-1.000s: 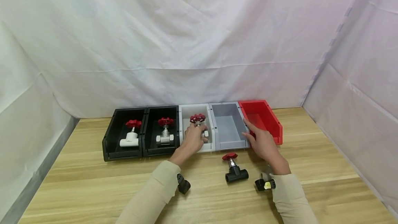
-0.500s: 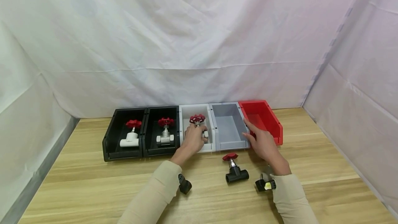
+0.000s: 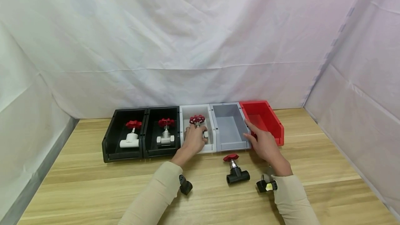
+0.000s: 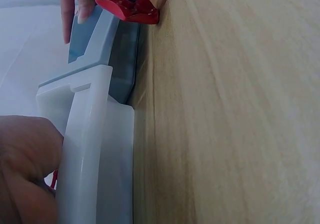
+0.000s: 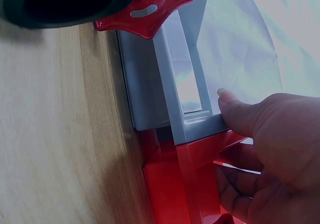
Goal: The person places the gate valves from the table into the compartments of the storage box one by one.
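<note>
In the head view, my left hand (image 3: 194,139) reaches into the white bin (image 3: 213,148) and grips a metal valve (image 3: 205,135) by its body, below the dark red handwheel (image 3: 197,119). My fingers hide most of that valve. My right hand (image 3: 267,146) rests over the wall between the grey bin (image 3: 233,146) and the red bin (image 3: 280,134). In the right wrist view, its thumb (image 5: 237,115) lies at the grey rim, with the other fingers over the red bin. Between the forearms, a black tee-shaped valve (image 3: 238,175) with a red handwheel stands on the table.
To the left are two black bins, one with a white plastic valve (image 3: 129,140) and one with a metal valve (image 3: 166,138), both with red handwheels. The bins form one row on the wood-grain table (image 3: 93,190), in front of a white curtain (image 3: 200,44).
The handwheel in the white bin has shifted very slightly to the left under my left hand. My right hand stays in place.
</note>
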A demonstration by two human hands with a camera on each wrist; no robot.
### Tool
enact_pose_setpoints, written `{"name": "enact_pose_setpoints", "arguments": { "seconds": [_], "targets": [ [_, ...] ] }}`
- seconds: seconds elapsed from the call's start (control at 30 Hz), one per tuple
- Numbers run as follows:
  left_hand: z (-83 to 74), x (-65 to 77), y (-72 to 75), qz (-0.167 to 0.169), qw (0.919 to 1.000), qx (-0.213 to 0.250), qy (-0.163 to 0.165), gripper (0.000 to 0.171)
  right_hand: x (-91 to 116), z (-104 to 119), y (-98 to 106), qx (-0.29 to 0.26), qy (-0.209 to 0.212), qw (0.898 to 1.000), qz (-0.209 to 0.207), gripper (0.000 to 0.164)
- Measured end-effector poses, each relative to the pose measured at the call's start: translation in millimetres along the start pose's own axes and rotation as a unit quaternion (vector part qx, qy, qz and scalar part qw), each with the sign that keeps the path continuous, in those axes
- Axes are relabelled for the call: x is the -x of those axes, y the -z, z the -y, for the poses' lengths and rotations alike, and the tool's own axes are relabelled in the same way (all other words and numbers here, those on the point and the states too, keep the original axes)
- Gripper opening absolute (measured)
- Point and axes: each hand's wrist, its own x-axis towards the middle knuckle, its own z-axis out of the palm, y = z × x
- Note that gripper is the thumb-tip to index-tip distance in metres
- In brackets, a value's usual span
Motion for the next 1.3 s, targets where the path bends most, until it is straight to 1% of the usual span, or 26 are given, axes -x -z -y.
{"name": "enact_pose_setpoints", "arguments": {
  "seconds": [0.2,0.43,0.7,0.83,0.97,1.1,1.2,1.3],
  "targets": [
    [-0.1,1.6,1.4,0.001,0.9999,-0.011,0.001,0.032,0,1,0,0.002,0.002,1.0,-0.002,0.067],
    [-1.1,4.5,3.3,0.003,0.9999,-0.014,-0.002,0.033,1,2,1,0.004,-0.001,1.0,0.003,0.067],
    [-5.2,7.9,5.8,0.007,0.9992,-0.039,0.003,0.038,2,2,0,0.002,0.0,1.0,0.007,0.066],
    [-9.1,12.4,6.9,-0.009,0.9988,-0.048,0.01,0.039,2,1,-1,0.003,0.001,1.0,0.007,0.065],
    [-12.2,16.5,8.4,-0.029,0.9987,-0.042,0.011,0.04,2,1,0,0.004,0.0,1.0,0.008,0.065],
    [-14.7,21.1,13.0,-0.04,0.9987,-0.032,0.003,0.043,2,2,1,0.003,-0.001,1.0,0.01,0.066],
    [-15.9,26.8,17.6,-0.052,0.9983,-0.026,-0.009,0.044,1,3,2,0.001,-0.003,1.0,0.013,0.067],
    [-18.1,35.7,22.9,-0.067,0.9976,0.003,-0.021,0.046,2,3,3,0.0,-0.006,1.0,0.016,0.067]
  ]
}}
